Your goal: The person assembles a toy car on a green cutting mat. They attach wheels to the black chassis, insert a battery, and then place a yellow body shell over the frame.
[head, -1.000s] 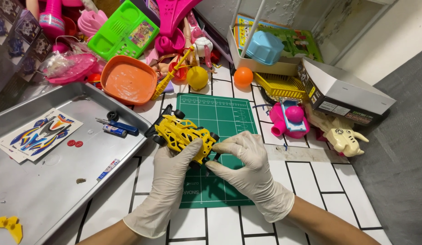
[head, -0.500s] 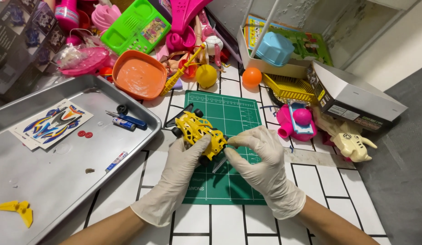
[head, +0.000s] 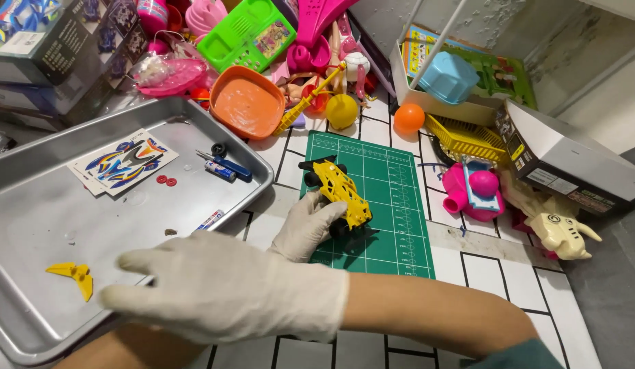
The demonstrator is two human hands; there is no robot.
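Two gloved hands are seen crossing each other over the tiled surface. The left hand [head: 305, 225] is closed around the rear of a yellow toy car [head: 339, 191], which is held on the green cutting mat [head: 392, 198], its black wheels touching the mat just beyond the fingertips. The right hand [head: 222, 287] is stretched across in front of the left forearm, fingers extended and spread flat, nothing being held in it; it is poised over the near rim of the metal tray [head: 37, 205]. Just past its fingertips, inside the tray, a small yellow wing-shaped part [head: 73, 275] is lying. Farther out from that hand, a sticker sheet [head: 122, 160], two small red discs [head: 166, 180] and a blue screwdriver [head: 225, 166] are spread on the tray floor. Beyond the held car, an orange bowl [head: 247, 102], a yellow ball [head: 342, 111] and an orange ball [head: 409, 117] are placed among a heap of plastic toys. To the outer side of the car, a pink toy [head: 471, 191] is resting well apart from the mat's edge.
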